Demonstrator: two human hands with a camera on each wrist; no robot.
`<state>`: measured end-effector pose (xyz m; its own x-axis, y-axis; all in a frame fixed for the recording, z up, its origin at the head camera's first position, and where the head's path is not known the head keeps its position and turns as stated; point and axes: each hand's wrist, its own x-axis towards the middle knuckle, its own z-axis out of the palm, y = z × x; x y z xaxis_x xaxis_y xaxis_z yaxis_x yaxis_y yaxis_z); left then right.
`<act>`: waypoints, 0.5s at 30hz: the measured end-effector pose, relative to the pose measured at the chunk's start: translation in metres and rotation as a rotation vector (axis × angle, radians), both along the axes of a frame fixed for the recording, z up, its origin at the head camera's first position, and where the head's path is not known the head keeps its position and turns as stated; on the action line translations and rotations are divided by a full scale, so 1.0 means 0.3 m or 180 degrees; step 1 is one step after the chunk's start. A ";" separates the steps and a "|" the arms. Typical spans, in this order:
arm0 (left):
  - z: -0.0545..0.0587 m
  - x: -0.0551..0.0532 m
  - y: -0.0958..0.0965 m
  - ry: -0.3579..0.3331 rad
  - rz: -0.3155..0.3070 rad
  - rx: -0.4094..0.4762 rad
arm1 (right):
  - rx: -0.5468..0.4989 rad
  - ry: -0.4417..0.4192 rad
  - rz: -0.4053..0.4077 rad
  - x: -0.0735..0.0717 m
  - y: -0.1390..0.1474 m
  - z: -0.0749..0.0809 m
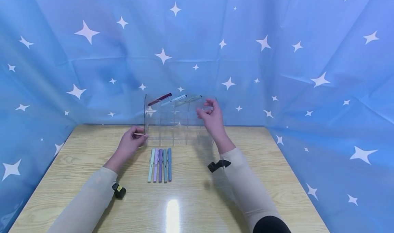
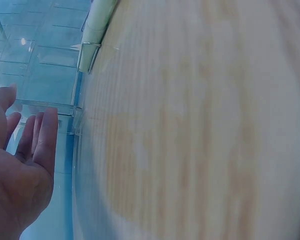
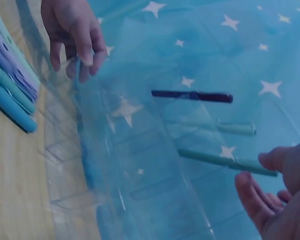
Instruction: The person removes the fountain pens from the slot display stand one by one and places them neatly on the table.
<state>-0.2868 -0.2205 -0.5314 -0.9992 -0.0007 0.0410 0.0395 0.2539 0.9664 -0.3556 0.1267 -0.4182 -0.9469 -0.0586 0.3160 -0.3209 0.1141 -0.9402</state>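
Observation:
A clear acrylic pen rack [image 1: 167, 130] stands at the back of the table. My left hand [image 1: 133, 139] holds its left side, thumb in front and fingers behind; the left wrist view shows the fingers [image 2: 46, 135] along the rack's edge. On the top tier, a dark red pen [image 1: 160, 99], a pale blue pen [image 1: 174, 99] and a pale green pen [image 1: 189, 100] lie slanted, side by side. Beside the green pen, my right hand [image 1: 213, 118] is raised at the rack's right end, its thumb and fingers spread around the pen's end with nothing gripped.
In front of the rack, several capped pens [image 1: 160, 165] in mint, lilac, purple, teal and blue lie in a row on the wooden table [image 1: 101, 137]. A blue star-patterned curtain [image 1: 197, 28] hangs right behind the rack and along both sides.

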 end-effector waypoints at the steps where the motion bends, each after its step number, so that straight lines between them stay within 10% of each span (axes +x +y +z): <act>1: 0.000 0.000 0.000 -0.0003 0.0001 0.0007 | 0.0003 -0.0003 0.0000 -0.010 -0.003 0.005; 15: -0.013 -0.012 -0.004 -0.0056 0.0012 0.0059 | -0.0023 -0.0294 0.0253 -0.103 -0.053 0.034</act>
<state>-0.2904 -0.2218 -0.5352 -0.9997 -0.0052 0.0234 0.0215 0.2360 0.9715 -0.3864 0.1107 -0.4081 -0.9645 -0.1328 0.2284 -0.2406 0.0849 -0.9669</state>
